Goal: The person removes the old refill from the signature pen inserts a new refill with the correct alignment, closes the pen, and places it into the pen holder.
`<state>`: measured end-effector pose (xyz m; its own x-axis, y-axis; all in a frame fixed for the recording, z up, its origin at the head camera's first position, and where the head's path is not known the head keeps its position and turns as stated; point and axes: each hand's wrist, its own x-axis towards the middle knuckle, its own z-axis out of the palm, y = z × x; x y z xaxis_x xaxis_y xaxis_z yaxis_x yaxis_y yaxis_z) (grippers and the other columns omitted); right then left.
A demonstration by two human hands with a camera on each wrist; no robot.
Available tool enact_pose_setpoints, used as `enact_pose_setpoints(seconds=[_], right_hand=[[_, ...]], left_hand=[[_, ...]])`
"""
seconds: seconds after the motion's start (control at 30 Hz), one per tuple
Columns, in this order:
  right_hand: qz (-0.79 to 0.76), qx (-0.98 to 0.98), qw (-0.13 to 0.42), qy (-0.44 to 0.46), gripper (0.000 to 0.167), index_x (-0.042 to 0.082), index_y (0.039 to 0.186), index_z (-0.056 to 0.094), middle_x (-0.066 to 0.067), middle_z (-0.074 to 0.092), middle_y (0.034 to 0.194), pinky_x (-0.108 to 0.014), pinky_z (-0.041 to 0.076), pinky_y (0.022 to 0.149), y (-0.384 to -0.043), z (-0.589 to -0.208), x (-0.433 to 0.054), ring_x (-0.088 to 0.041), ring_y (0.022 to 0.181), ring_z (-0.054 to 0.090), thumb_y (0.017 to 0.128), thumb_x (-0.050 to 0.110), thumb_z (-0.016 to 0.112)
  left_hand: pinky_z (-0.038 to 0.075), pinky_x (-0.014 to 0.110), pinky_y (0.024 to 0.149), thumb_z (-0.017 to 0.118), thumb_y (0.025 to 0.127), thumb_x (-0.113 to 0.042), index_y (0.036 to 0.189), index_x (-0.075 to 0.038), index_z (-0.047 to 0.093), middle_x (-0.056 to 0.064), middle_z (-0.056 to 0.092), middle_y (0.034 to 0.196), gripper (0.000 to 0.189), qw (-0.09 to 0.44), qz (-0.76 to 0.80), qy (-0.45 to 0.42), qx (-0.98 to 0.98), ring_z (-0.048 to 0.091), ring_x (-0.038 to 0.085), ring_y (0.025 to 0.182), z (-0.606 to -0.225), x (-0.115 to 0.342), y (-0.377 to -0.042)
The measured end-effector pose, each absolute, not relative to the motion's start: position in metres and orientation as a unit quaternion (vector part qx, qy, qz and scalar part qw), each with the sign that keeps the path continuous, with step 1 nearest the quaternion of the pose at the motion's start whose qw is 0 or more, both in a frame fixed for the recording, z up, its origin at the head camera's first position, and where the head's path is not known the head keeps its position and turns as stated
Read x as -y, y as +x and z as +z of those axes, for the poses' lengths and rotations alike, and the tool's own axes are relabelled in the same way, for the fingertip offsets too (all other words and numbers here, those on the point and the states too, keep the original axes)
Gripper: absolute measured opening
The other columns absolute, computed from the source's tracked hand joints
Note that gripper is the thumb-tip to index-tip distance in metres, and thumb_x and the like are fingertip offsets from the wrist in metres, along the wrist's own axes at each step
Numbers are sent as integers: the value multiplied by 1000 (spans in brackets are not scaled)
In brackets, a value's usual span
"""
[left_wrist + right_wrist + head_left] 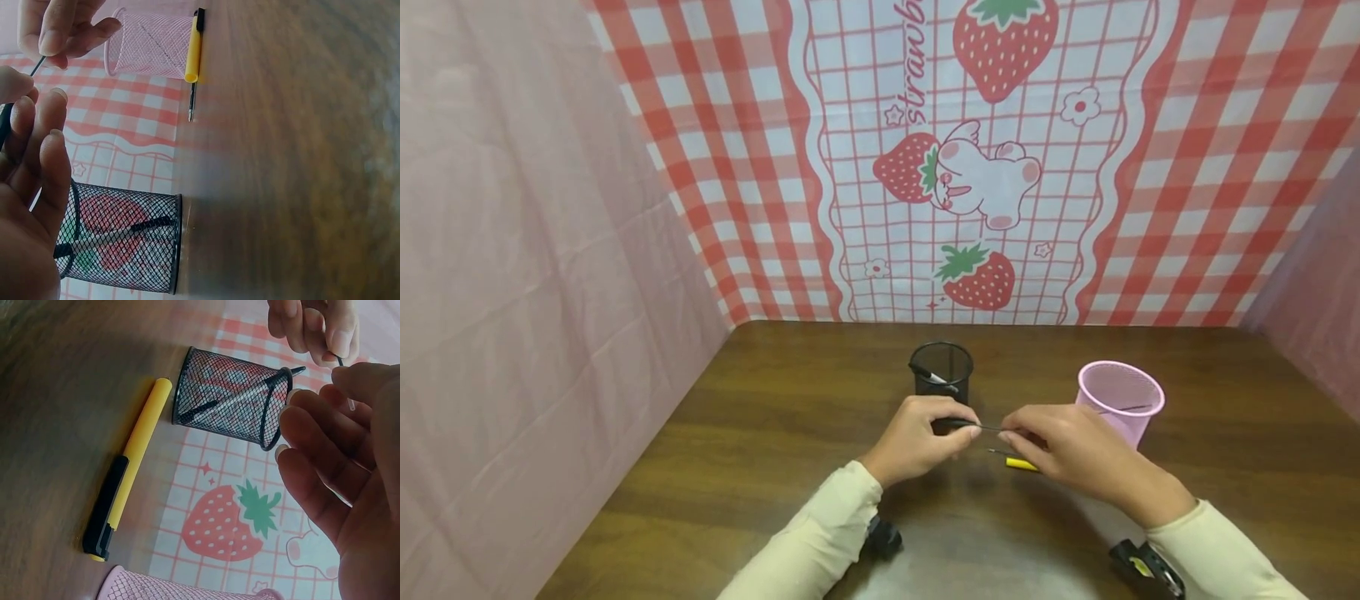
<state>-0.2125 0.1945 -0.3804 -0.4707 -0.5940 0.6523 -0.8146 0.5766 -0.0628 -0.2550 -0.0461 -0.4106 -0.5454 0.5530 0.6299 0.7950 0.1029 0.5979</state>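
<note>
My left hand (pixel 921 437) grips a slim black pen barrel (pixel 5 125), mostly hidden by its fingers. From it a thin dark pen refill (pixel 990 428) runs across to my right hand (pixel 1067 446). Thumb and fingertips of the right hand pinch that refill, and its pale end (pixel 352 405) shows below the thumb in the right wrist view. On the table under the right hand lies a yellow pen barrel (pixel 140 444) with a black clip. A thin refill tip (pixel 191 106) shows at the barrel's end in the left wrist view.
A black mesh cup (pixel 943 387) with a black-and-white pen (pixel 932 377) in it stands behind the left hand. The pink mesh cup (pixel 1123 425), with something thin inside, stands behind the right hand. A strawberry-print cloth (pixel 970 183) hangs along the table's back edge.
</note>
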Motion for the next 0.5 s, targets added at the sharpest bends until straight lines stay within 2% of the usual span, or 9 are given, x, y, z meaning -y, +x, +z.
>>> enact_pose_setpoints(seconds=[0.07, 0.2, 0.5], right_hand=[[187, 837, 292, 423, 8, 18, 92, 72, 18, 66, 83, -17, 48, 57, -212, -381, -194, 8, 69, 55, 92, 26, 74], [184, 845, 280, 416, 20, 17, 93, 72, 19, 65, 81, -16, 47, 57, -211, -381, -194, 9, 69, 54, 77, 12, 83], [169, 866, 260, 392, 18, 20, 91, 72, 23, 60, 77, -17, 45, 54, -215, -377, -201, 10, 65, 50, 78, 14, 84]], left_hand=[[53, 18, 60, 72, 92, -9, 97, -10, 74, -6, 64, 76, 5, 125, -482, -462, 733, 59, -4, 60, -411, 47, -255], [54, 19, 59, 71, 92, -8, 96, -7, 73, -6, 64, 76, 5, 115, -489, -462, 730, 59, -3, 61, -412, 48, -254], [54, 20, 58, 72, 92, -11, 98, -10, 74, -5, 65, 77, 6, 106, -502, -445, 734, 60, -2, 59, -409, 49, -257]])
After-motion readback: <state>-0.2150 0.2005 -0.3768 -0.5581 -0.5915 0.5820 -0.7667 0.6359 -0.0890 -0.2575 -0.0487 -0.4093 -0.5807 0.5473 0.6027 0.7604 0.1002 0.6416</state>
